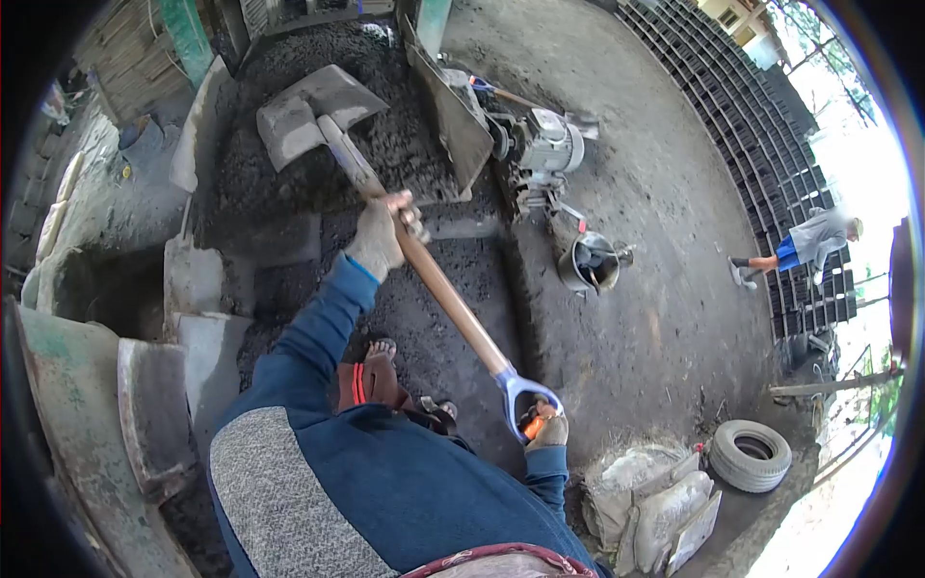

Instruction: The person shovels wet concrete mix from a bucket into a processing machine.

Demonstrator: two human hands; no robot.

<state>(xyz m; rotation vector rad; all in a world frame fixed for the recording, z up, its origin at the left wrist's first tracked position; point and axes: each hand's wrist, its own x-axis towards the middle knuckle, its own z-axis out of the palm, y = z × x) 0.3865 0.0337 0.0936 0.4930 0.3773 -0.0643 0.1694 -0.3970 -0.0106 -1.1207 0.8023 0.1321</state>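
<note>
A shovel (434, 270) with a wooden shaft crosses the middle of the view. My left hand (383, 236), in a pale glove with bare fingertips, is closed round the shaft below the blade. Its broad grey blade (323, 111) lies over dark, wet-looking material (251, 183) in a walled trough. My right hand (546, 429), also gloved, grips the blue D-shaped handle at the shovel's near end. The palm side of that hand is partly hidden. My feet in sandals show on the dark ground beneath the shaft.
A motor (547, 144) stands right of the trough, with a bucket (590, 262) nearer me. Filled sacks (665, 515) and a tyre (750, 456) lie at lower right. A person (805, 246) is bent beside stacked dark blocks (732, 116). Concrete walls (82, 395) border my left.
</note>
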